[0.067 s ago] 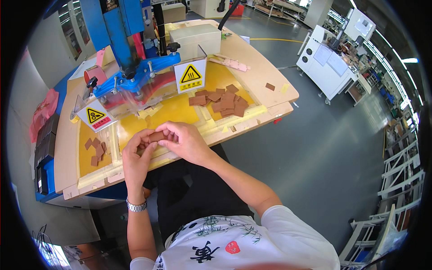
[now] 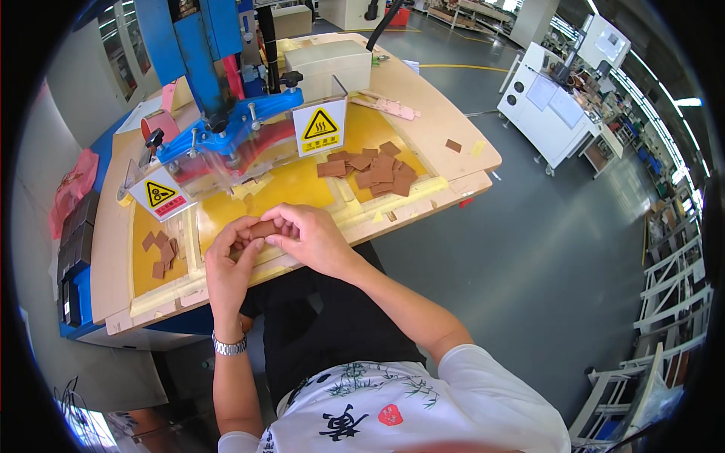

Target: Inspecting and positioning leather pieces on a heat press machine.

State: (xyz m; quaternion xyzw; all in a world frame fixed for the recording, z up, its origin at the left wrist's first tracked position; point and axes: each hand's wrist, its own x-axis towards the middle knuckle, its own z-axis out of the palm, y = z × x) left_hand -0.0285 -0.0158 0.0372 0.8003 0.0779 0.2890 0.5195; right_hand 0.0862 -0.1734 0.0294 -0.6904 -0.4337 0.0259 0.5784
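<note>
Your left hand (image 2: pixel 232 245) and right hand (image 2: pixel 306 235) pinch opposite ends of a brown rectangular patch (image 2: pixel 263 229) over the worktable's (image 2: pixel 445 164) near edge, probably steadying it; larger (image 2: pixel 382 176) and smaller patch piles (image 2: pixel 167 252) lie either side, seemingly kept separate.

Left hand (image 2: pixel 230 255) and right hand (image 2: pixel 310 238) partly cover brown piece (image 2: pixel 262 229). Blue press (image 2: pixel 198 57) is cut off by upper edge, white shirt (image 2: pixel 472 400) by lower. Distant bench items (image 2: pixel 596 98) are too small to identify.

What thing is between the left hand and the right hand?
In the head view, a small brown piece, held by the left hand and right hand.
</note>
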